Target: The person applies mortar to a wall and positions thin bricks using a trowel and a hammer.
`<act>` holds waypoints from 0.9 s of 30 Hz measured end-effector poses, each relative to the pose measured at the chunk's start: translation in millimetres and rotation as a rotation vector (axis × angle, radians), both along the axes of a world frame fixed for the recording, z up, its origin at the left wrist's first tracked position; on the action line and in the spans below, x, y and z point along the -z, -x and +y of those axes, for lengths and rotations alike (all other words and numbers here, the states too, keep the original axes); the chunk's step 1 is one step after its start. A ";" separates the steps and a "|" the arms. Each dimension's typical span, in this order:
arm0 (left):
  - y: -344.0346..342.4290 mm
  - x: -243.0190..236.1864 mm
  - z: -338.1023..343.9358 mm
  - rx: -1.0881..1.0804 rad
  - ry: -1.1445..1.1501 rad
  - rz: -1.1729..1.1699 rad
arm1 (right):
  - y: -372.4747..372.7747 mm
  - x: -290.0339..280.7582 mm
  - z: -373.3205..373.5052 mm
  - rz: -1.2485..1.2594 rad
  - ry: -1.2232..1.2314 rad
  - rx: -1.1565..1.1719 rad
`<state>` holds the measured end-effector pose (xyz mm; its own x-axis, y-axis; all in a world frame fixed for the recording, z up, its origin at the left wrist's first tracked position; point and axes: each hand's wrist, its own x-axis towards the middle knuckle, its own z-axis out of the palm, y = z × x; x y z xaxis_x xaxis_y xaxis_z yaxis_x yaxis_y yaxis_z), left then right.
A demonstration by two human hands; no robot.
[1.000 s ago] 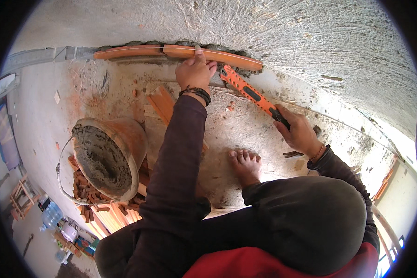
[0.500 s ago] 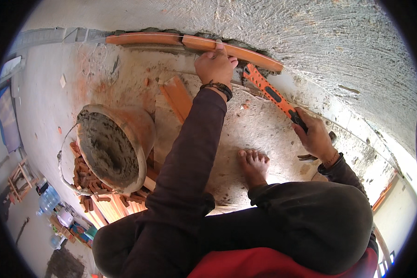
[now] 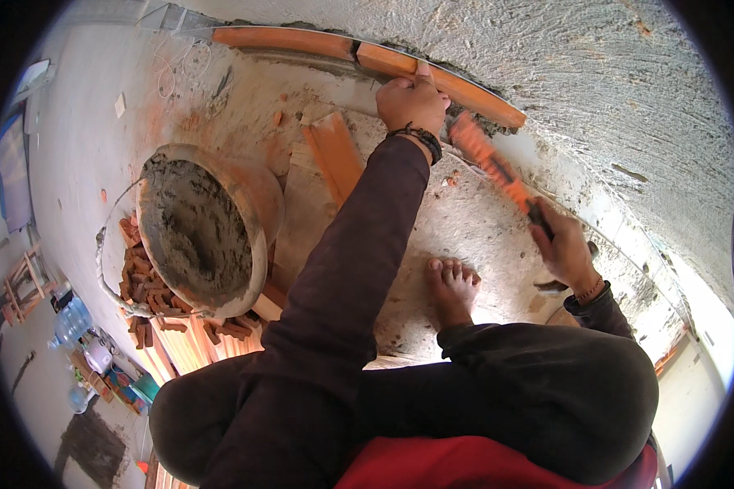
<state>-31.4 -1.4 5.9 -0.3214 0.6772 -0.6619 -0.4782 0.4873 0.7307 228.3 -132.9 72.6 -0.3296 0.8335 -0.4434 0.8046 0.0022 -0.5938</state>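
Observation:
My left hand [image 3: 408,106], wearing dark bracelets, is closed at the right-hand terracotta strip [image 3: 473,94], one finger lying on its face. That strip adjoins a second strip [image 3: 277,37] along the mortared wall base, with a thin string along both. Lower right, my right hand [image 3: 561,248] is closed round the dark grip of a long orange-and-black tool [image 3: 491,160], blurred, its far end just below the right-hand strip. A loose terracotta piece [image 3: 330,155] lies below my left hand.
A bucket of grey mortar [image 3: 246,301] stands at left amid broken tile pieces [image 3: 143,273] and stacked strips [image 3: 179,350]. The rough wall [image 3: 595,73] borders the work. My bare foot [image 3: 453,289] rests on the floor. Water jugs [image 3: 73,322] and clutter stand far left.
The view has shifted, so strips, bucket and hands sit further right or higher. My left hand stays on the strip; the orange tool in my right hand has become motion-blurred.

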 end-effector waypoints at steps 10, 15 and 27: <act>1.1 16.9 2.7 -0.027 -0.031 0.055 | 7.1 -7.5 -4.8 0.087 -0.037 -0.118; 1.4 25.5 3.6 -0.038 -0.063 0.077 | 9.6 -9.1 1.5 0.020 -0.037 0.025; 5.8 12.2 2.9 0.114 0.014 0.064 | 10.4 -4.0 0.5 0.030 -0.038 0.046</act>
<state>-37.3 1.4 -6.3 -0.2847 0.7026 -0.6521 -0.3720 0.5460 0.7507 217.9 -132.4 76.6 -0.3035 0.8643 -0.4012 0.7860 -0.0109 -0.6181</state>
